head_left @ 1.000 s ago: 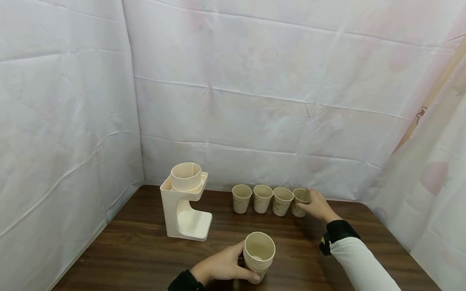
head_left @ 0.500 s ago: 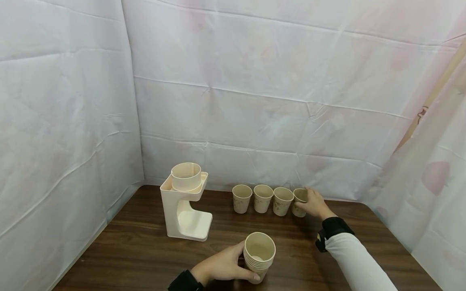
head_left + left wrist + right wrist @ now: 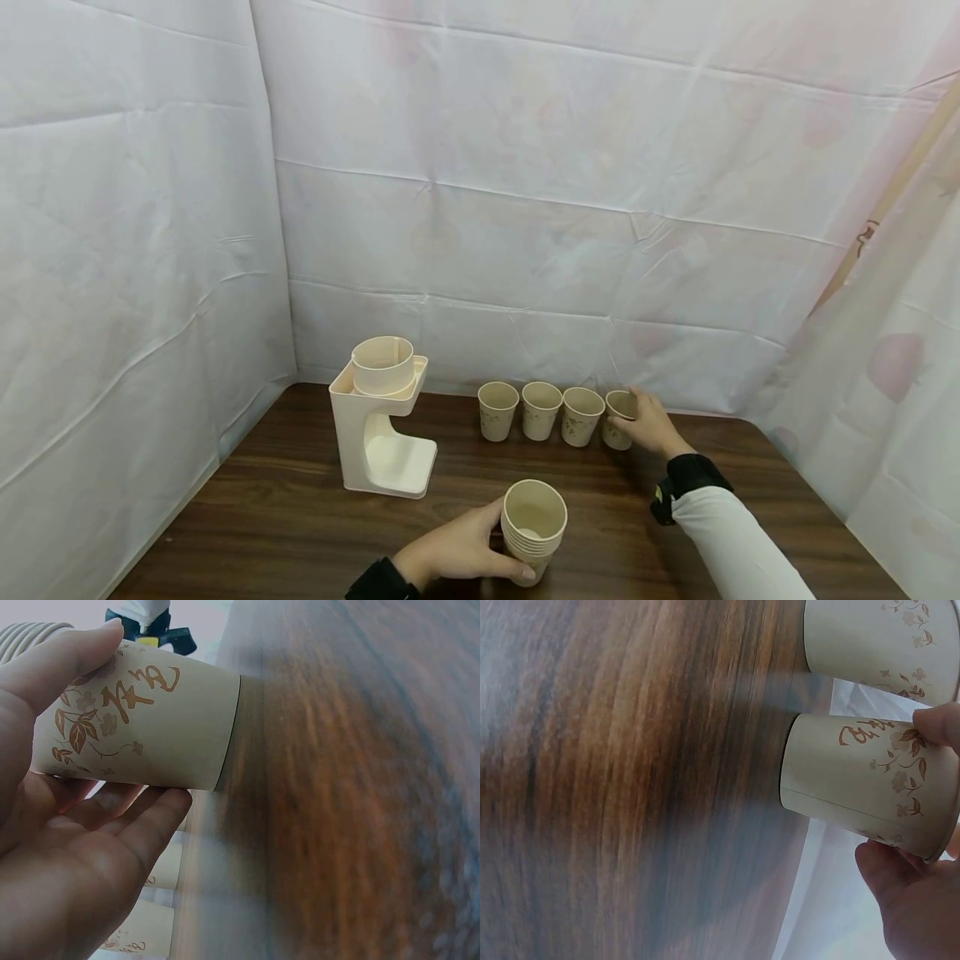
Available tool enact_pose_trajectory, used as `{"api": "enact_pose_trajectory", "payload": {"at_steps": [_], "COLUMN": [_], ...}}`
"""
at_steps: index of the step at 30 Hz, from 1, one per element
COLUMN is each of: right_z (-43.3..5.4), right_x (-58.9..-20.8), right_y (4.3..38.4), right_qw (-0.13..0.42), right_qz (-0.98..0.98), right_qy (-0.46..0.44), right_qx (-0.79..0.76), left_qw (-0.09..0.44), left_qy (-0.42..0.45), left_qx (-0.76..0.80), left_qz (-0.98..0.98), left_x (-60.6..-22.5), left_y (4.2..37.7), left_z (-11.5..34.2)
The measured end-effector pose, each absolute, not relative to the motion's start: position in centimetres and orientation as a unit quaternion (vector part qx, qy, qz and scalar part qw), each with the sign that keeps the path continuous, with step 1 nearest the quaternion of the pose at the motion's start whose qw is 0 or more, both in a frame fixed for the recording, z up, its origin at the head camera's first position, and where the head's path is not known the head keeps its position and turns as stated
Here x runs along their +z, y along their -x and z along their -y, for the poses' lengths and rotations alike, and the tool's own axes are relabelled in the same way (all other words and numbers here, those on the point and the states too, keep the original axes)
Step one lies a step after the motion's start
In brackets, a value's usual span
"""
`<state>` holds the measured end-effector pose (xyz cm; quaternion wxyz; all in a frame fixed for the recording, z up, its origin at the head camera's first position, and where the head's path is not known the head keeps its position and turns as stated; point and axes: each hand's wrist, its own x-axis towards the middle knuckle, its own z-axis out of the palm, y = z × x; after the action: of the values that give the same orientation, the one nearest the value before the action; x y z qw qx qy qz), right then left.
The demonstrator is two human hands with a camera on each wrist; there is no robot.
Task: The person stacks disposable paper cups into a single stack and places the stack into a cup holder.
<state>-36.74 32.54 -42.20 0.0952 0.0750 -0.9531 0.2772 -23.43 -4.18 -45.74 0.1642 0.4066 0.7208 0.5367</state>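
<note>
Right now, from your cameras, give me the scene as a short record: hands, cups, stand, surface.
left hand: grips a stack of nested cups
right hand: holds the rightmost cup of the row
row: four upright cups, side by side, in front of the back curtain
stand: cream, left of the row, open-topped round holder on top
surface: dark wood-grain table

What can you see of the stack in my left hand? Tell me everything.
The stack is nested beige cups, seemingly paper, mouths up, rims layered. The top one looks empty. Brown leaves, flowers and characters decorate the lowest cup. Your left hand grips the stack around its side. It is nearer than the row of cups. Whether its base meets the table is unclear.
</note>
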Motion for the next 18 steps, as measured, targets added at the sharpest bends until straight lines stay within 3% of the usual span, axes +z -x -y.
{"api": "enact_pose_trajectory", "payload": {"at_steps": [18], "right_z": [-33.0], "right_x": [-41.3], "right_y": [35.1], "right_qw": [0.107], "right_qz": [0.949], "right_qy": [-0.07], "right_qx": [0.287], "left_qw": [0.171], "left_qy": [-0.403], "left_qx": [0.544], "left_qz": [-0.716], "left_x": [-45.6], "left_y": [23.3], "left_z": [4.2]}}
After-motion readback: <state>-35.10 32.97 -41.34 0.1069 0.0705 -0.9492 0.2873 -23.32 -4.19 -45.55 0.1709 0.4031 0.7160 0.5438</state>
